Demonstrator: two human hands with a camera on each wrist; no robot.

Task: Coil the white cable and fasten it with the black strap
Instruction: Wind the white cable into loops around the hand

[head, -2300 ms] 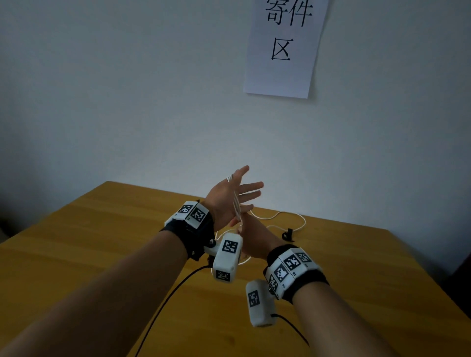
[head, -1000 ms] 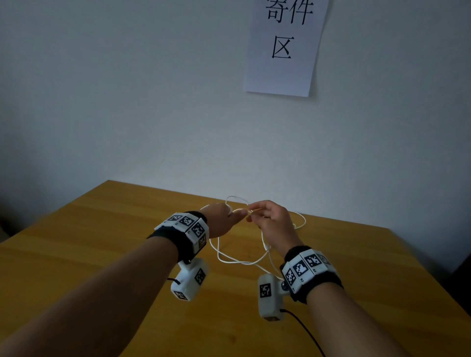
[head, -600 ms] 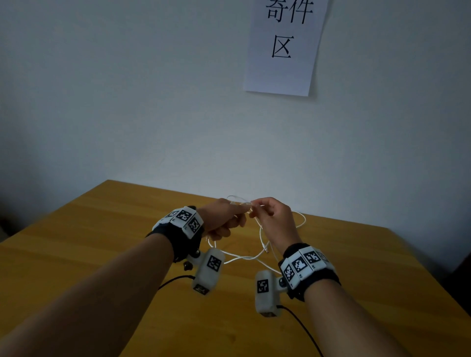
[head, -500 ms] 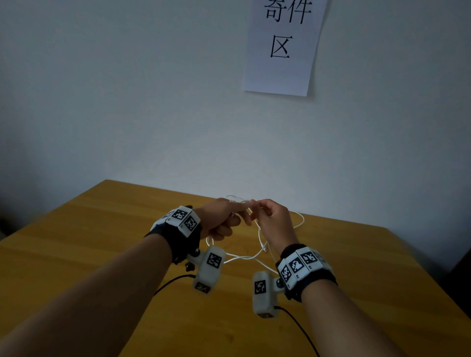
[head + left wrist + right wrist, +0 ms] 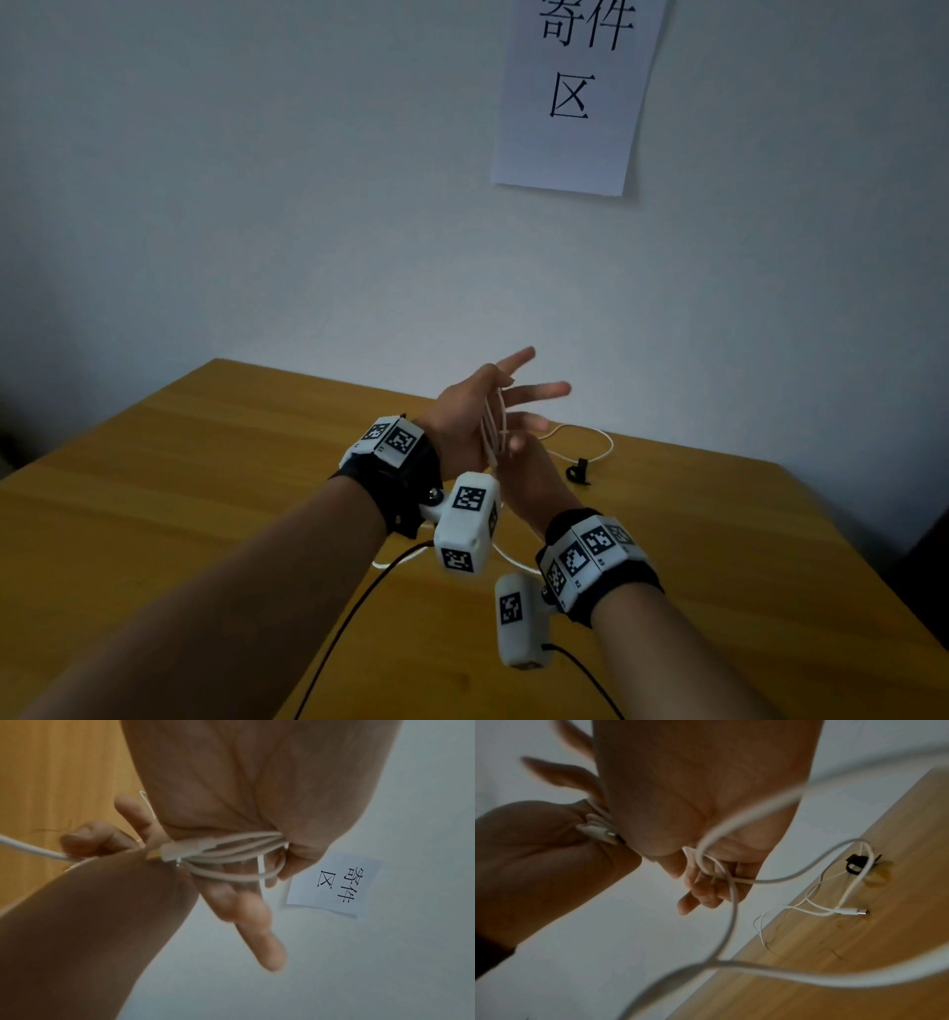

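Note:
My left hand (image 5: 470, 406) is raised with its fingers straight and spread. Several turns of the white cable (image 5: 494, 429) lie wound across its palm, and in the left wrist view one connector (image 5: 177, 850) rests flat on the palm among the turns (image 5: 239, 862). My right hand (image 5: 526, 475) sits just below the left palm and grips the running cable (image 5: 731, 882) in its curled fingers (image 5: 706, 892). The rest of the cable trails to the table, ending in a second connector (image 5: 857, 911). The black strap (image 5: 579, 470) lies on the table behind my hands, beside the slack loop (image 5: 608, 444).
The wooden table (image 5: 179, 514) meets a pale wall, which carries a paper sign (image 5: 575, 97). Black leads from the wrist cameras (image 5: 354, 616) hang over the near tabletop. The table's right edge (image 5: 842, 545) slopes away near my right arm.
Half a second ago both hands pinched the cable together in front. Now my left hand has opened and risen, and the right hand has dropped below it, carrying cable round the palm.

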